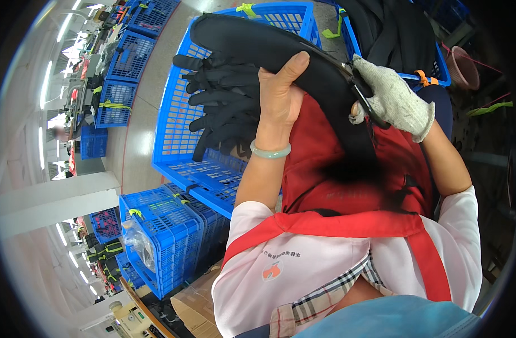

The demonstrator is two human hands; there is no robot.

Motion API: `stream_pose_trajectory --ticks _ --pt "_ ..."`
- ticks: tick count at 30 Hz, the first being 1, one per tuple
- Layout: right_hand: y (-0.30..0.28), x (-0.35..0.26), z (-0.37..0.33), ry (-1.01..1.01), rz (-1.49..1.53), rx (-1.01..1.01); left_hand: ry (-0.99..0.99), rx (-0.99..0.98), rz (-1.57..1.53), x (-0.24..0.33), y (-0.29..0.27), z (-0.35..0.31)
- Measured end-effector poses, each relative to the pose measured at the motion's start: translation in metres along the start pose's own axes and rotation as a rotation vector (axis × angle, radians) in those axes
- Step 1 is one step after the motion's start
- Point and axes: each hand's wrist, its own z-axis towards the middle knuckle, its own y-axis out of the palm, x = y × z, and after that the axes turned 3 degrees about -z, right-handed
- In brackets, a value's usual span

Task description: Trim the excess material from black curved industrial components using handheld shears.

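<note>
Sitting left of the left grip (pixel 281 94), a blue crate (pixel 163 121) is holding a heap of slim black pieces (pixel 221 104). The bare left grip is clamping a long black padded piece (pixel 325 84), thumb on the near face, most fingers hiding behind. This piece is running diagonally: its rounded end is reaching up and left beyond that grip, while its other end is hanging down and right over a red apron (pixel 317 149). Right of the left grip, scissors (pixel 356 84) are lying along the piece's upper right edge; that alignment seems to be the deciding relation, with the left grip being the nearer to the rounded end. The gloved right grip (pixel 396 98) is wrapping around the scissors' handles. Above it, dark strips (pixel 390 34) are filling another crate. The blade tips are merging with the black material, and a dark blur is obscuring the hanging end.
</note>
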Motion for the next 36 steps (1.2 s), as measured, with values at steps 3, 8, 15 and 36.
stream_pose_trajectory --ticks 3,8,15,36 --pt "-0.010 0.001 0.001 0.208 0.306 -0.183 -0.019 -0.005 -0.014 0.001 0.001 0.000" --pt "-0.015 0.003 0.000 0.217 0.347 -0.250 -0.008 -0.014 -0.011 -0.002 0.003 -0.001" --pt "-0.019 -0.011 0.001 0.294 0.397 -0.259 -0.010 -0.011 -0.016 -0.002 -0.001 0.000" --pt "-0.035 -0.011 0.013 0.263 0.401 -0.197 -0.018 -0.100 0.010 -0.009 0.015 0.003"
